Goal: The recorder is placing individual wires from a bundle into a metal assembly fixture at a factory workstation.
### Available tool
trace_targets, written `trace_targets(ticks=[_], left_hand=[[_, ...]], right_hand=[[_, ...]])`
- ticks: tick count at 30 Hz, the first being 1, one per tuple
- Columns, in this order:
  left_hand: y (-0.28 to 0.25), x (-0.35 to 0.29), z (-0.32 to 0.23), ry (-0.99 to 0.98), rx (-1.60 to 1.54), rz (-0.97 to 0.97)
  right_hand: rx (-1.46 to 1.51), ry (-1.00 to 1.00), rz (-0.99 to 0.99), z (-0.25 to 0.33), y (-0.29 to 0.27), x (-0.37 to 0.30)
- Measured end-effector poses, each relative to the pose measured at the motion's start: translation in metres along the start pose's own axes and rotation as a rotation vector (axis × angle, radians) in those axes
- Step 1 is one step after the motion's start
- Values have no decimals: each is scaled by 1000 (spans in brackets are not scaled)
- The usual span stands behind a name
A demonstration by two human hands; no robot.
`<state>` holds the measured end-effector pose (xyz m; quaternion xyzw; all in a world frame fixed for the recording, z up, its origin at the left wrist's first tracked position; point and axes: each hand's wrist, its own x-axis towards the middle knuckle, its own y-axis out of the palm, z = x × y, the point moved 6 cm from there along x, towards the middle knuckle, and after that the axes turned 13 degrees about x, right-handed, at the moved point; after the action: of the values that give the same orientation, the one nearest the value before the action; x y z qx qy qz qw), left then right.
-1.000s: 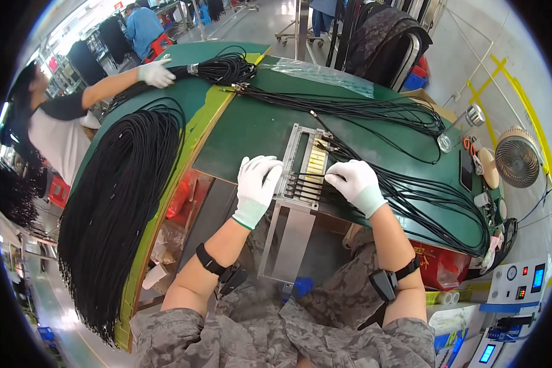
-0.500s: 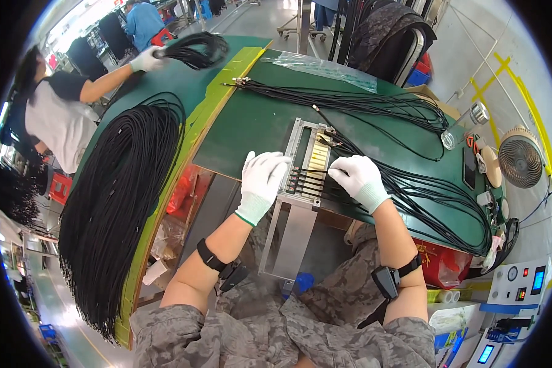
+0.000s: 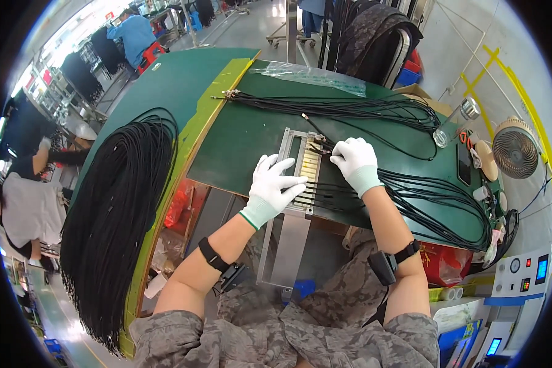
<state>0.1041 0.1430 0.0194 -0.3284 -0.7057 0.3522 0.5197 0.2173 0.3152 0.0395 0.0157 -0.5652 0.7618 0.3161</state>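
Resting flat with fingers spread, the gloved left hand (image 3: 273, 187) presses a ribbed metal jig (image 3: 302, 168) at the green tabletop's (image 3: 239, 138) near edge. Loosely curled, the right hand (image 3: 356, 162) pinches thin black cables (image 3: 411, 196) over it. Glossy cable bundles (image 3: 113, 214) drape the tabletop's left edge.

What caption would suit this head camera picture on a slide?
Two white-gloved hands, left hand and right hand, press black cables into a metal jig on a green workbench.
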Motion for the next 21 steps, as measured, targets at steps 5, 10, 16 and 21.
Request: trace_targets(ticks=[5,10,16,21], left_hand=[[-9,-5,15,-188,-284,-196],[-7,-9,19,-204,-383,-210],[-18,-6,12,-69,-370,-207],[-9,-9,27,-223,-518,-205]], right_hand=[[274,-243,-62,30,-13,-11],[379,-294,6,63,-6,-17],[424,-271,58,85,9,-19],[428,-173,124,57,3,-15]])
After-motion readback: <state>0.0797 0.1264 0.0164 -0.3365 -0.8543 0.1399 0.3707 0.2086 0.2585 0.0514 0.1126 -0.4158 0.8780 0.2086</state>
